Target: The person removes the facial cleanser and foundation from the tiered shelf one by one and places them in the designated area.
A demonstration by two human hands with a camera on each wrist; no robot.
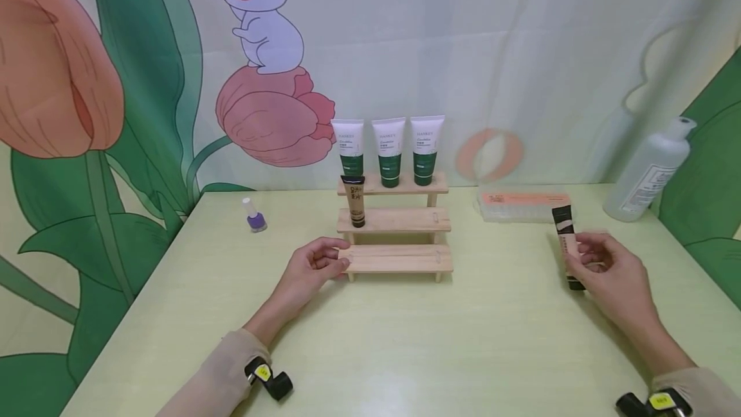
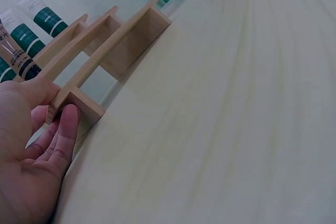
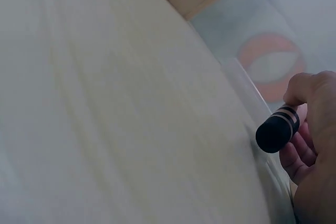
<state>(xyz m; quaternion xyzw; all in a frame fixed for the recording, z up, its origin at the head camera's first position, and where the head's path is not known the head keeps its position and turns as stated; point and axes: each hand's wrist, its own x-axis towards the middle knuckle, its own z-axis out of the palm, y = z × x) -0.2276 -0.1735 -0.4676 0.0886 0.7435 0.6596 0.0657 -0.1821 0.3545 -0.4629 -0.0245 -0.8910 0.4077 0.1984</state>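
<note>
My left hand [image 1: 305,270] pinches the left end of the lowest step of a three-tier wooden display rack [image 1: 399,261]. In the left wrist view, thumb and fingers stand on either side of that step's end [image 2: 62,100]. Out to the right, my right hand [image 1: 619,278] grips a small pinkish-beige tube [image 1: 568,246] with black ends, held nearly upright. Its round black cap [image 3: 274,134] points at the camera in the right wrist view. On the middle step stands a tan tube [image 1: 356,201] with a black cap, at the left.
Several white-and-green tubes [image 1: 390,153] line the top step. Left of the rack is a purple nail polish bottle [image 1: 255,217]. A clear plastic box [image 1: 523,206] lies behind my right hand, and a large white bottle [image 1: 648,172] stands at the back right. A printed curtain [image 1: 393,31] backs the table.
</note>
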